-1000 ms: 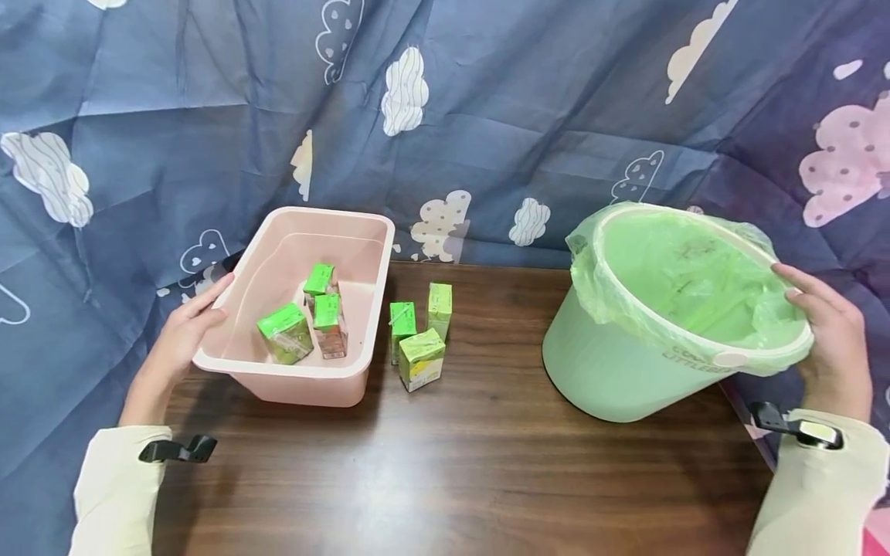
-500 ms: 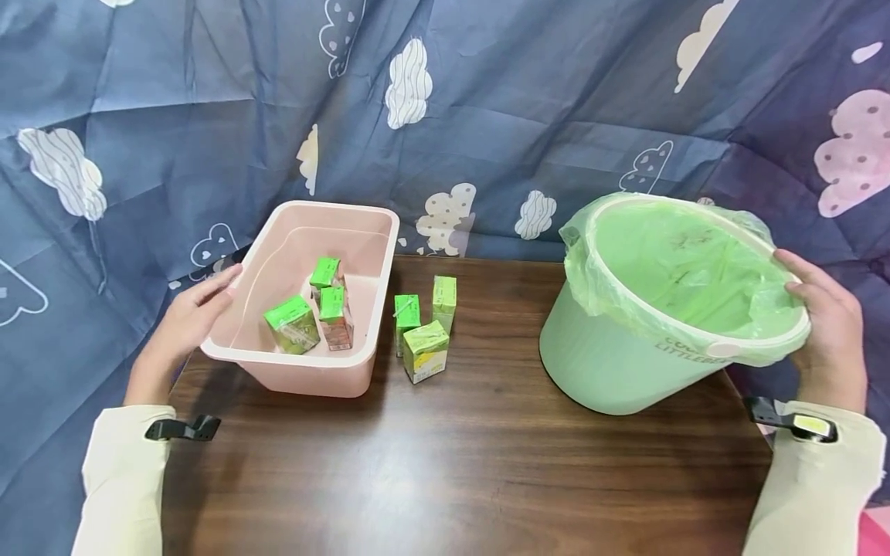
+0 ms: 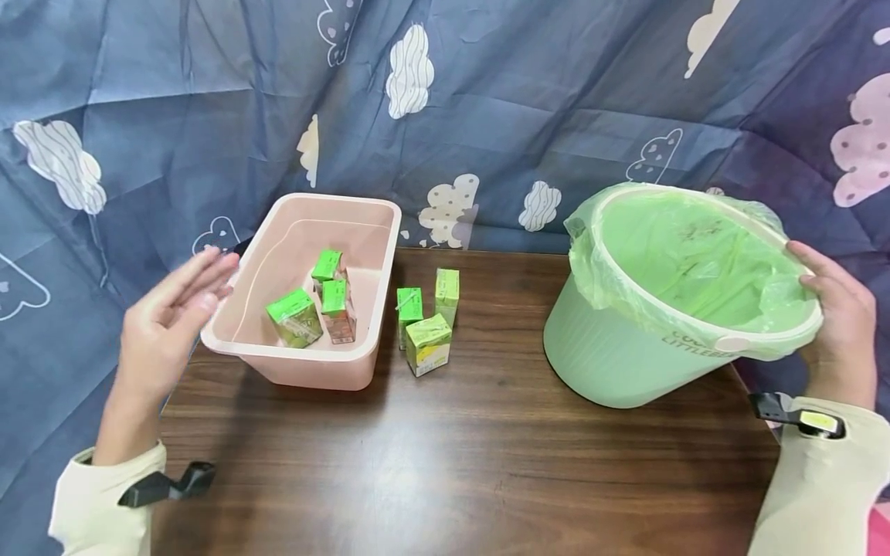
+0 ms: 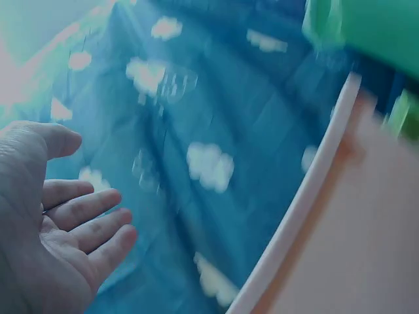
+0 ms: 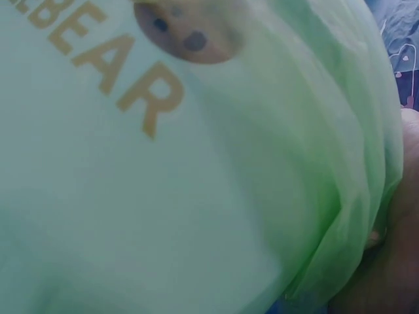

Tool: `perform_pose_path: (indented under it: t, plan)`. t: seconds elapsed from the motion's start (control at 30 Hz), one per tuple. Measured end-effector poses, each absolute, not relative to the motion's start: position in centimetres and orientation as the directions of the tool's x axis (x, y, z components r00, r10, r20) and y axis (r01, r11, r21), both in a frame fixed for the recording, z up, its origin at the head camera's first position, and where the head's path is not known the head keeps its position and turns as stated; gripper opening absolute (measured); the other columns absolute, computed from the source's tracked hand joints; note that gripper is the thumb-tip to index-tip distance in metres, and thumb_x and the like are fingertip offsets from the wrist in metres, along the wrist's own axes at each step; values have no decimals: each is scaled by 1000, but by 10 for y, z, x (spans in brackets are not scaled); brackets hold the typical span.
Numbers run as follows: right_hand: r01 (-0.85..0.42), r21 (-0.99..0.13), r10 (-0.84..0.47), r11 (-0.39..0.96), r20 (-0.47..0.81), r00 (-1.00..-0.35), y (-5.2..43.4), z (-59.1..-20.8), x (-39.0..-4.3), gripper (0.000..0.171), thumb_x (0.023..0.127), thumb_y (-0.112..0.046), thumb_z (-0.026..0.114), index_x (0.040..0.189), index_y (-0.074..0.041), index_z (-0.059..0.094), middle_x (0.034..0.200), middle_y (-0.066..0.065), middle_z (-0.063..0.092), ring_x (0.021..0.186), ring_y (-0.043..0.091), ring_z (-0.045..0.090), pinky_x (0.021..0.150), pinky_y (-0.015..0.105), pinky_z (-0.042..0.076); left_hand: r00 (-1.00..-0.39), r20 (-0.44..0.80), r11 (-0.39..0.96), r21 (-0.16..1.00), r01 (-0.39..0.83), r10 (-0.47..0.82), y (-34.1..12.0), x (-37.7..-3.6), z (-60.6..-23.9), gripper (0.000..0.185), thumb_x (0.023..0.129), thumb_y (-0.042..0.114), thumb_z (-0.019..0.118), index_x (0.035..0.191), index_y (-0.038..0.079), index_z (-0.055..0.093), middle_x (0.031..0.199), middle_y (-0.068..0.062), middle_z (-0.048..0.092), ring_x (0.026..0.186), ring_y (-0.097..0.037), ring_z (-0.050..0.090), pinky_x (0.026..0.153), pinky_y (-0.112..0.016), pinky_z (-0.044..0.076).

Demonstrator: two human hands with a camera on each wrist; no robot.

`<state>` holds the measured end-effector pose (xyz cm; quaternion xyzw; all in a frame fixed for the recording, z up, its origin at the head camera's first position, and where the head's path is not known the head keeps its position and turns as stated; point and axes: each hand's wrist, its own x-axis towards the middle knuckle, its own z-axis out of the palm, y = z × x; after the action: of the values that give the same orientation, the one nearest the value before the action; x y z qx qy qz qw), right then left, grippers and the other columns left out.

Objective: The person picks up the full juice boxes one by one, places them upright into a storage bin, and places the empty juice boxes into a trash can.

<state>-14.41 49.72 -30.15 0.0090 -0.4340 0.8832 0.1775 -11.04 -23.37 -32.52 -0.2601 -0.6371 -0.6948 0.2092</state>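
My left hand, its fingers extended, hovers at the left side of a pink plastic tub. The left wrist view shows a gap between that hand and the tub's rim. Inside the tub are small green-topped drink cartons, one of them tilted. On the right, a pale green trash can leans toward my right hand, which grips its rim at the right side. A thin green bag lines the can and folds over its rim; in the right wrist view the bag partly hides the hand.
Several more drink cartons stand on the brown wooden table, between the tub and the can. A dark blue curtain with cloud prints hangs behind the table and along both sides.
My left hand has let go of the tub's left rim and moved away from it to the left. The right hand keeps its hold on the tilted trash can.
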Motion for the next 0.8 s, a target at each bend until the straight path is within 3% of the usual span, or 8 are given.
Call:
perform_pose_path:
  t: [0.07,0.23,0.5,0.67,0.8]
  plan:
    - [-326,-764,312,-557,171,-934,496,-301,-145,43,93,20,34,119,14,68,112,20,73,90,27,73,74,31,60,-758,645,-135,763,632,98,-220,-99,-326,52,92,-22,43,143,-16,44,138,-19,62,125,-22,61,101,-27,48]
    - [-336,-760,332,-556,167,-928,495,-300,-146,43,92,20,34,117,15,69,110,20,74,89,27,73,74,31,60,-798,547,-121,836,535,253,-180,-76,-334,67,86,-23,47,151,-10,35,149,-24,48,134,-23,53,107,-31,44]
    - [-363,-776,377,-515,176,-910,492,-301,-147,45,90,21,33,115,15,69,110,19,74,89,25,74,75,29,59,-762,397,-116,910,397,511,-125,-68,-366,69,93,-12,59,155,-5,29,158,-24,36,144,-24,40,113,-35,37]
    - [-354,-769,362,-533,171,-916,492,-299,-146,45,91,21,32,116,15,69,110,19,74,89,26,73,76,29,59,-822,270,-57,958,281,501,-101,-83,-394,70,96,-2,64,156,-2,29,160,-22,34,147,-30,34,114,-34,35]
    - [-352,-764,353,-540,174,-919,492,-299,-145,43,88,23,37,117,15,68,110,20,73,90,27,73,76,30,59,-872,212,-73,977,201,442,-84,-96,-414,74,93,-2,66,156,-7,27,160,-25,30,148,-36,29,115,-39,32]
